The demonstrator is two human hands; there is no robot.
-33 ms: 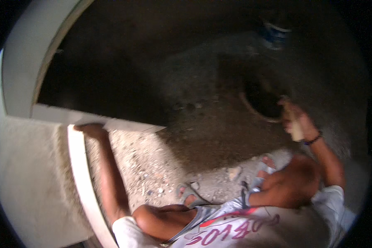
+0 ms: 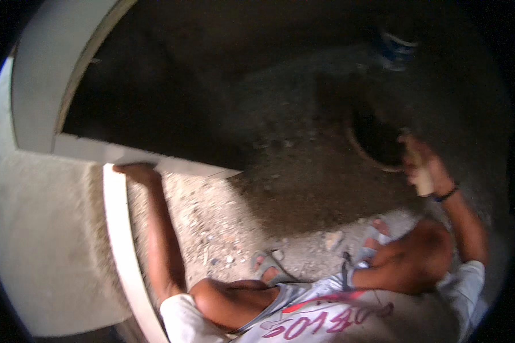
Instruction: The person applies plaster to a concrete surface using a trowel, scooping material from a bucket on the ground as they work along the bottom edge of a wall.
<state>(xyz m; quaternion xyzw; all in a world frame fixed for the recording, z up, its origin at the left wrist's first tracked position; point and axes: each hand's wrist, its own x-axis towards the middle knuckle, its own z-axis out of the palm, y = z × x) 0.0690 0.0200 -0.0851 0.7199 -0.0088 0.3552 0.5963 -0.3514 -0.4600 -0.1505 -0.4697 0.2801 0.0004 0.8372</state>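
Observation:
My left hand [image 2: 140, 172] is at the lower edge of a pale, smooth strip [image 2: 197, 167] along the front of a dark raised surface [image 2: 154, 108]. One digit stretches left beside the top of an upright white strip [image 2: 123, 240]; the other fingers are hidden, so their grip cannot be told. On the right, my right hand [image 2: 436, 173] is closed around a light, wood-coloured handle [image 2: 423, 180]. Whatever the handle belongs to is lost in shadow. Just left of that hand lies a round, dark basin [image 2: 361, 153] with a paler rim.
A blue and white bucket [image 2: 397, 52] stands in the shade at the far right. Gravelly ground [image 2: 206, 228] with loose stones lies before my sandalled feet [image 2: 272, 267]. At the left are a grey panel [image 2: 46, 97] and a pale, flat surface [image 2: 37, 240].
The whole scene sits slightly further right in the picture. Both hands keep their places relative to the strip and the basin, and the handle stays in my right hand.

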